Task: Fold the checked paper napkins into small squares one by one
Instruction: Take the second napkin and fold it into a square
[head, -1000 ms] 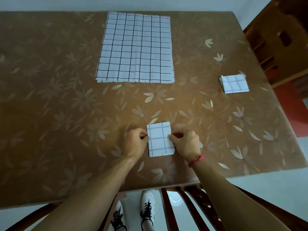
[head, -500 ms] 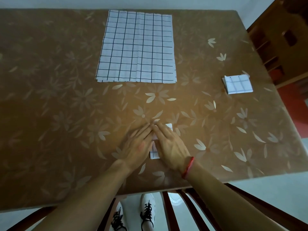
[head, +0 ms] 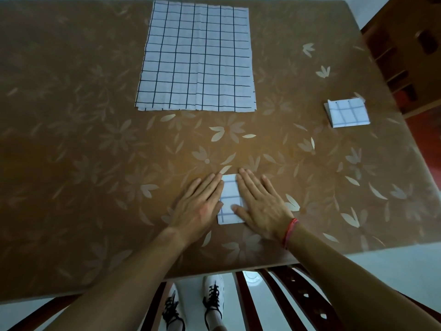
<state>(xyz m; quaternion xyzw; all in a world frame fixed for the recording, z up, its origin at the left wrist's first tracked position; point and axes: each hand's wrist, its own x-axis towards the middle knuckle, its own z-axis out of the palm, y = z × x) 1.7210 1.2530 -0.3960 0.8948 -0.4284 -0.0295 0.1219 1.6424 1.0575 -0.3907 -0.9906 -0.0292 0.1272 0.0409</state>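
- My left hand [head: 199, 206] lies flat on the brown desk with pale flower shapes [head: 71, 163], fingers straight and close together, palm down.
- My right hand [head: 260, 206] lies flat too, fingers stretched out, and it has a thin red string [head: 290, 231] around the wrist.
- Between my two hands sits a small folded white paper napkin with blue check lines [head: 230, 199], near my edge of the desk.
- Both hands press on the sides of this small napkin. My left hand covers its left edge, and my right hand covers its right edge with the thumb lying on top of it.
- Neither hand grips anything; both are wide open and just push down.
- A big stack of flat, unfolded white napkins with dark check lines [head: 198, 58] lies at the far side of the desk, well apart from my hands.
- Another little folded checked napkin square [head: 347, 113] rests far off to my right, near the desk's edge.
- Under the desk I see my white shoes with black laces [head: 193, 304] and dark wooden chair bars [head: 298, 297].
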